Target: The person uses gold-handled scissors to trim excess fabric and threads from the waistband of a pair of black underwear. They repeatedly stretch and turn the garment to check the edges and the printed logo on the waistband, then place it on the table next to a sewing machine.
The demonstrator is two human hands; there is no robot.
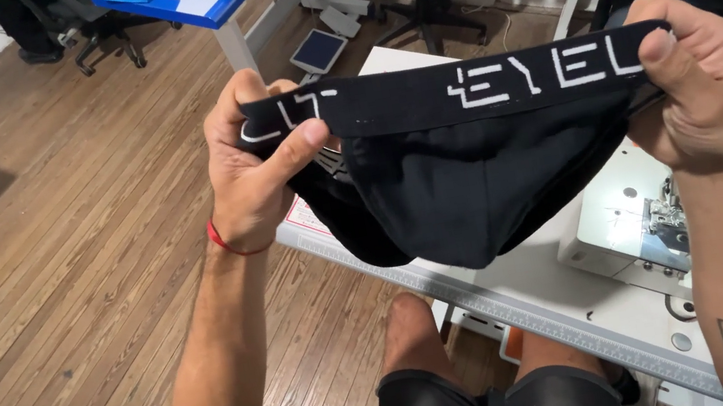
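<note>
While L hand (251, 168) at 9 o'clock & R hand (693, 90) at 3 both pinch shut on the black briefs (466, 175), stretched taut above the sewing table (547, 299), any thumb slip could snap the waistband (422, 95) loose.

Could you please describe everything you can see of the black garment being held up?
The black underwear brief is stretched out flat in the air between both hands. It has a wide elastic waistband with white printed lettering, and a pouch of smooth, slightly shiny knit fabric sagging below to a rounded point. The left hand pinches one end of the waistband, thumb in front; the right hand grips the other end. It hangs above the white sewing table, touching nothing else that I can see.
</note>
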